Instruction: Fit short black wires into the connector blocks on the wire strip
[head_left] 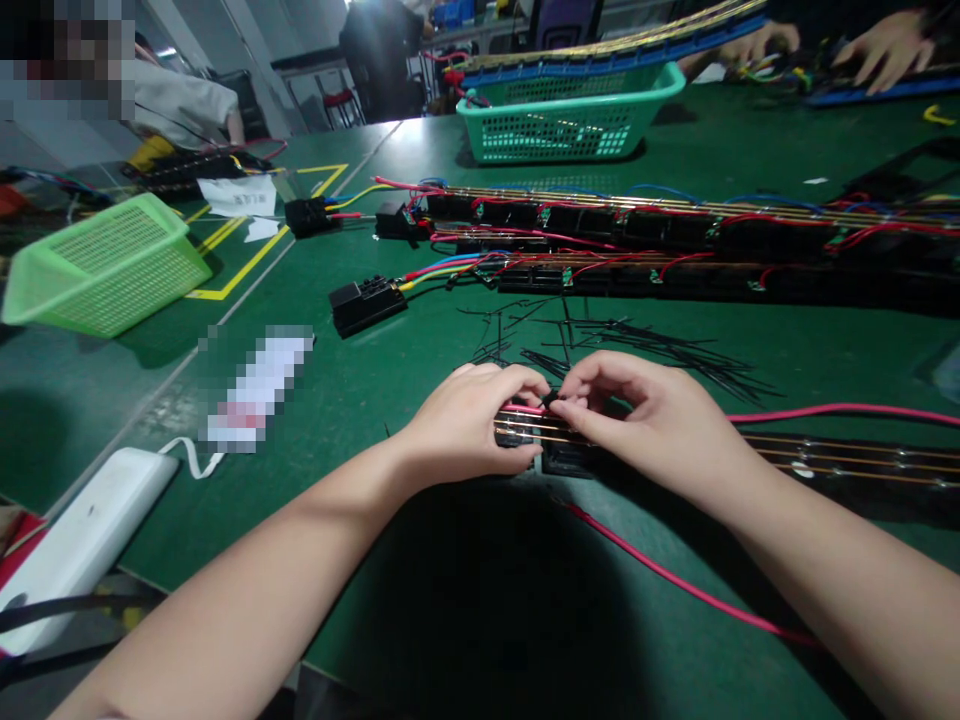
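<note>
Black rail with copper-coloured rods (855, 472) is the thing being worked on, sitting right under the fingers and running off to their right. So, going left to right: way out left of the fingers, on the near side, there's a long white box (86, 550). Past it, further from the fingers, a light green basket (112, 265) sits on the green table (360, 380). Closer in to the fingers is a pale thing (262, 385), too blurred to make out, with a white cord (196, 462) on it. Beyond the left fingertips there's a black block (367, 305) with coloured wires coming out.

Left hand (469, 420) next: curled wide across the rail, thumb on the near edge, fingers over the far one, so it's got hold of it. Right hand (652, 410) is pinched tight, thumb and index tip together on some tiny black piece (552, 398) at the rail's far edge, can't tell what. Loose black ties (679, 352) are strewn just beyond those fingertips, with more wired rails (705, 275) behind and a teal basket (622, 125) further back. Red wire (675, 573) curves across the table on the near side of the fingers. Far right, well beyond the fingers, someone else's hand (889, 52) is by a blue strip (870, 96).
</note>
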